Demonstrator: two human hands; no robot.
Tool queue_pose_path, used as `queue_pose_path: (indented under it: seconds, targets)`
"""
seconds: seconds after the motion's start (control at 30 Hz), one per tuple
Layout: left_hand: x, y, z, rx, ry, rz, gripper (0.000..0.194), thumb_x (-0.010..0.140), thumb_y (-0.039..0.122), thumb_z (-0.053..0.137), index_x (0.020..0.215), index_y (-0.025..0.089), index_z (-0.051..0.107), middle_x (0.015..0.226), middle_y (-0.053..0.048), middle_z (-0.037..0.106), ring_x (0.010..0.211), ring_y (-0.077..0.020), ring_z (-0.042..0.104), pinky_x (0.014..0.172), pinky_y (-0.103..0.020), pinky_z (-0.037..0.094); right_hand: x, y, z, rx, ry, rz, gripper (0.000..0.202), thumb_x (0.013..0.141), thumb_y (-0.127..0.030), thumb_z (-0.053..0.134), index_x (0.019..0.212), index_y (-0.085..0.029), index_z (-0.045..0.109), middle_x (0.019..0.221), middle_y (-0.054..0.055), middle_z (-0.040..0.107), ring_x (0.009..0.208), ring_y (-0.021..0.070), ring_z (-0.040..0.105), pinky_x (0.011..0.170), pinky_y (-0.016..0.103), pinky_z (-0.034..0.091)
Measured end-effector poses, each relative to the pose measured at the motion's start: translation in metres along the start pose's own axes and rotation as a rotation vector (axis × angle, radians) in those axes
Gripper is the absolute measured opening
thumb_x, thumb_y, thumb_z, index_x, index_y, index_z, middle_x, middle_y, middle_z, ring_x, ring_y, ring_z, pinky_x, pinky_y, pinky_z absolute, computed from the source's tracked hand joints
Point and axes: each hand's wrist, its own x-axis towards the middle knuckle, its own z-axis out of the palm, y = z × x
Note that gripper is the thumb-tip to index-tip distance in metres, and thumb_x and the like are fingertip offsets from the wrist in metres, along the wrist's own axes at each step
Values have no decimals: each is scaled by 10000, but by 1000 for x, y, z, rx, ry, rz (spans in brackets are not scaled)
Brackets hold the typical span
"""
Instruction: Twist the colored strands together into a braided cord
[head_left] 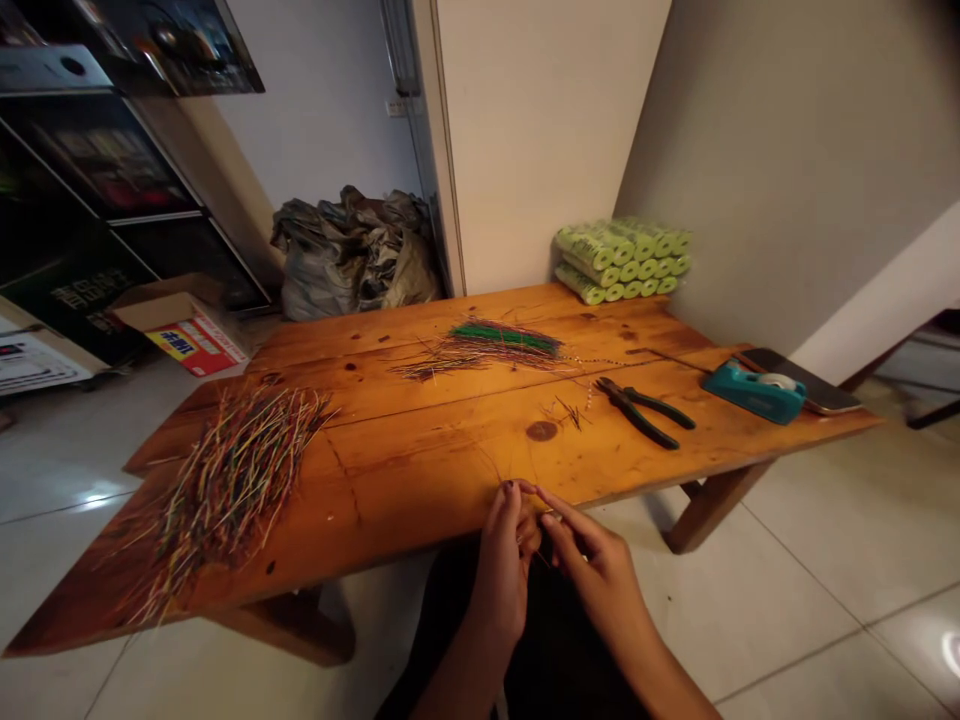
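1. Left hand (504, 560) and right hand (592, 560) meet at the counter (420, 470) near edge; each grip is pinched narrow on thin wire strands (541, 515), barely visible.
2. Pliers (645, 408) within right reach.
3. Wire piles split: mixed pile (225, 480) left, green-topped bundle (495, 345) far.

The item pinched between the left hand (504, 560) and right hand (596, 565) is too thin to identify — only faint strands show at the fingertips. Both forearms are cut off by the bottom edge. Individual pieces in the left wire pile (225, 485) blur together. The phone (814, 385) is partly hidden behind the tape dispenser (754, 390).
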Motion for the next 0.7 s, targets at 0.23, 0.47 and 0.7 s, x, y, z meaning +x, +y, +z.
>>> queue_pose_path:
  seconds: [0.23,0.47,0.7]
  targets:
    - [-4,-8,1,113,-11,56,261,771,437,547,842,186,522,628,49,424,519,-58,385,497,-167,322,-1,1,0,-47,5,-11,390,775,-334,560,1148,-225,593,576,-5,620,490,138,501,504,253,425]
    - [1,-12,-4,102,97,107,215,727,360,618,855,187,598,875,-13,561,836,-127,514,730,-203,377,-6,1,9,-90,-73,-124,334,783,-254,540,1106,-302,614,943,39,688,821,231,628,770,352,468]
    - [4,-16,-13,99,78,77,284,763,436,550,707,157,558,633,25,464,575,-84,420,536,-190,314,-8,5,0,-135,-180,-132,307,794,-280,541,1090,-302,623,984,36,672,897,229,613,811,347,452]
